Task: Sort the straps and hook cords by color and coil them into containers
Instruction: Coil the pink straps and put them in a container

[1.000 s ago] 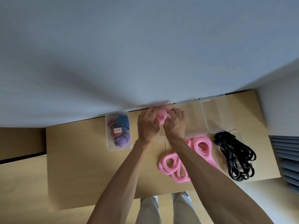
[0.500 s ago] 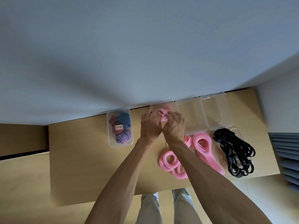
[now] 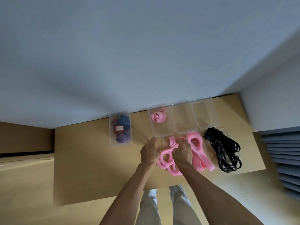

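Single head-worn view, steeply downward, table at arm's reach

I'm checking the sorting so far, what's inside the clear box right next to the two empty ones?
One coiled pink strap lies at the far end of that clear box; the near part shows only bare bottom. Nothing covers it.

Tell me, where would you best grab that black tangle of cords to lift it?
Probably the bunched, knot-like end of the black cords nearest the empty clear containers, coming from above. There the strands gather tightly, while the near end fans into loose loops that would slip apart.
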